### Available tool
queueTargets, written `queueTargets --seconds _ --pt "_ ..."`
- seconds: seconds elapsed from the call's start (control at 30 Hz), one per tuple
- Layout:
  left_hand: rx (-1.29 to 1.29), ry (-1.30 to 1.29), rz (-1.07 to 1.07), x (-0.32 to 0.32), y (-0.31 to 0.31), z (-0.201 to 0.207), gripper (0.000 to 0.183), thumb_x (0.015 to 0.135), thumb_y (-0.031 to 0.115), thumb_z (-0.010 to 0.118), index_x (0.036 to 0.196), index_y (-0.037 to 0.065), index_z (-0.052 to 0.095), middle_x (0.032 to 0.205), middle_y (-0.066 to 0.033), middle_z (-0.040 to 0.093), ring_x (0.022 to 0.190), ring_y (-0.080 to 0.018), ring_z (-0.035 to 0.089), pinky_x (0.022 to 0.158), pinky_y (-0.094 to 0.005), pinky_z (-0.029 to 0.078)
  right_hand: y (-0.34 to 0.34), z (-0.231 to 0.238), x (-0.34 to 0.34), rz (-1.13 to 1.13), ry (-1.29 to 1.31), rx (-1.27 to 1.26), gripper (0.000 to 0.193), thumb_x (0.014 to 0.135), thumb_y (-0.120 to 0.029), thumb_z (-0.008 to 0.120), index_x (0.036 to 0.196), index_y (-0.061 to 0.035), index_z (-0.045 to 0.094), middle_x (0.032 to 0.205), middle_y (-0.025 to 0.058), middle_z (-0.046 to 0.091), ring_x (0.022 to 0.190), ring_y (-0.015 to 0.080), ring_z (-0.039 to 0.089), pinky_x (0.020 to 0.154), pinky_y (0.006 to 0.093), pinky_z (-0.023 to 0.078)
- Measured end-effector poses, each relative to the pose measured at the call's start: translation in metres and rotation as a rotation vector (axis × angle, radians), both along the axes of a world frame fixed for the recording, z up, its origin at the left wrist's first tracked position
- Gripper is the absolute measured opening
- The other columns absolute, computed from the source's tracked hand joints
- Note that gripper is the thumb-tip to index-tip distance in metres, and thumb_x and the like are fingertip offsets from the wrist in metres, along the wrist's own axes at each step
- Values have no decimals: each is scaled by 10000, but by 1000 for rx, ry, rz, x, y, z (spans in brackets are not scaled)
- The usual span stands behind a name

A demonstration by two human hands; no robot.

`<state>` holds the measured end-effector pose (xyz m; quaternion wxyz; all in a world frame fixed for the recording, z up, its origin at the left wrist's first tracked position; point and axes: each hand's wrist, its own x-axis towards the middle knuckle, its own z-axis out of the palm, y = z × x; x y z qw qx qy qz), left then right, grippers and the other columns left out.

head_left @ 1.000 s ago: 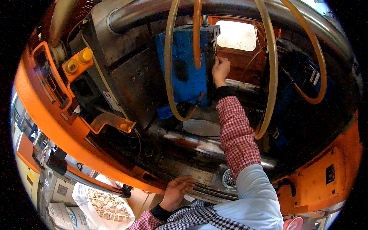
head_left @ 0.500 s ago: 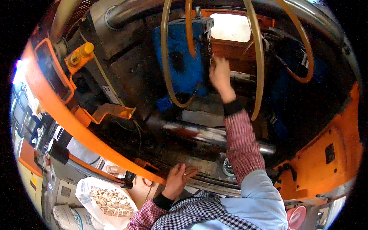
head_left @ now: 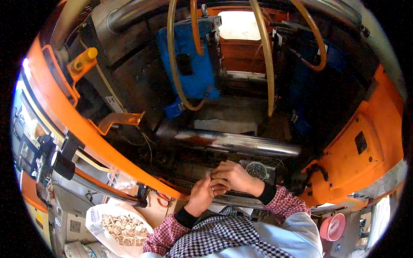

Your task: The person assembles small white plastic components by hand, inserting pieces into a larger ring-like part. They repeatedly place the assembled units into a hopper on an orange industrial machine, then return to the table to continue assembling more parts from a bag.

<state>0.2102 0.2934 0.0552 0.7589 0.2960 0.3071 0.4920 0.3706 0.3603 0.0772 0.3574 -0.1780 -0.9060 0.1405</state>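
Head view, hands [head_left: 199, 197] [head_left: 236, 176] touching, grasp impossible to tell, round bowl [head_left: 266, 175] beside, opening upward

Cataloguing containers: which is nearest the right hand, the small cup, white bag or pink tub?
The small cup of tiny pieces, just beside the right hand; the white bag, lower left, and pink tub, lower right, are farther.
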Motion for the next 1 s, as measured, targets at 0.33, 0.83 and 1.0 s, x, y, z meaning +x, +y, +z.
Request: queueTargets --seconds 0.33,0.83,1.0 --pt "37 -197 95 -3 -1 -7 386 948 283 453 1147 -46 486 1167 -160 525 1107 -277 508 962 -419 406 1 9 8 -17 -84 309 209 675 -109 650 862 -18 625 937 79 617 813 235 573 682 342 479" --pt "50 452 164 -10 -25 33 456 975 305 376 1207 -75 470 1155 -179 559 1060 -262 546 867 -367 443 332 164 -54 -861 1041 -11 180 801 -164 637 876 -5 674 895 157 642 873 313 597 776 392 455" --pt "-97 258 177 -11 -20 22 456 981 301 360 1213 -75 469 1158 -174 559 1025 -247 557 851 -346 446 405 150 -47 -1062 956 167 201 775 -189 666 860 -8 686 893 164 646 852 330 602 762 401 460"
